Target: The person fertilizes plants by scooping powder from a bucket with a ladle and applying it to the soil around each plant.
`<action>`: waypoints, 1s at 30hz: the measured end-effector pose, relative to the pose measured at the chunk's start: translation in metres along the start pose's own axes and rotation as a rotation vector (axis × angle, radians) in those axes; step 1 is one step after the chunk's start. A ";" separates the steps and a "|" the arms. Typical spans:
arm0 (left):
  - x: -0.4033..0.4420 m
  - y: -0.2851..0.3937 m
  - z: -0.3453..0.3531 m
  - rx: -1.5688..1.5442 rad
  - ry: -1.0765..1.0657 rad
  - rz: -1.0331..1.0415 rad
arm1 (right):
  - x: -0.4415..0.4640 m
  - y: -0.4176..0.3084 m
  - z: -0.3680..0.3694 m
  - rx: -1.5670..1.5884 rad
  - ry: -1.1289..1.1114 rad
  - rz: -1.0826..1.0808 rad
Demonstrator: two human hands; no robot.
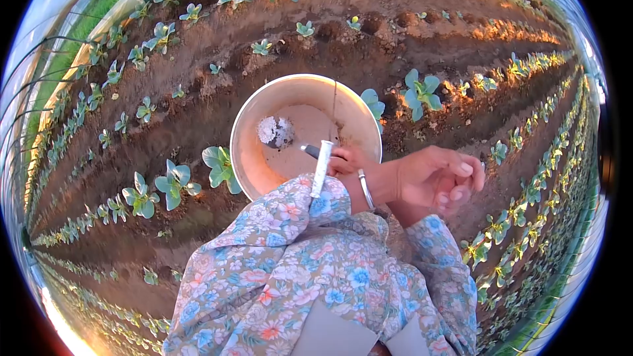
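My forearms cross over a pale round bucket (241, 132). My left hand (436, 178), reaching to the right beyond a silver bracelet (366, 189), has loosely curled fingers with nothing visible in them. Partly hidden behind the left forearm, my right hand (346, 159) is closed around a dark rod (310, 151) at the bucket's right side. A white tube (321, 170) stands against the left sleeve, its upper end beside the rod. Whether tube and rod are joined is unclear. White granules (275, 131) lie in a small clump inside the bucket.
Rows of leafy seedlings (175, 184) run through brown soil on both sides. Larger plants (421, 94) grow close to the bucket, one (221, 168) against its left edge. Small holes (371, 25) show in the soil above. Curved hoops (49, 39) frame the left edge.
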State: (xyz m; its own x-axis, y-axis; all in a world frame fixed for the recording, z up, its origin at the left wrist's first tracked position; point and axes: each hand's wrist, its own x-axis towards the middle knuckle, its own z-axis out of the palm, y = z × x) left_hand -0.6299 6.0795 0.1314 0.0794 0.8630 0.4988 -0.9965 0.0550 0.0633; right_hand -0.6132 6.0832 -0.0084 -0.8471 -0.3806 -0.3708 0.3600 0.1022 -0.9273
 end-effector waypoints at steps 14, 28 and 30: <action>-0.098 0.055 0.034 0.292 0.036 0.206 | -0.150 -0.086 -0.032 0.034 0.615 0.240; -0.194 0.114 0.070 0.340 0.207 0.556 | -0.043 0.066 -0.086 -0.155 0.645 0.565; -0.202 0.117 0.072 0.339 0.230 0.576 | -0.003 0.127 -0.099 -0.376 0.636 0.581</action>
State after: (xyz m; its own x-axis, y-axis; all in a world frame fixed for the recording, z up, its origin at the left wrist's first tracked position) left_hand -0.7606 5.8758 0.1001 -0.5033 0.7939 0.3413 -0.8117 -0.5698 0.1283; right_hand -0.6036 6.1880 -0.1301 -0.6688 0.3854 -0.6358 0.7376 0.4507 -0.5028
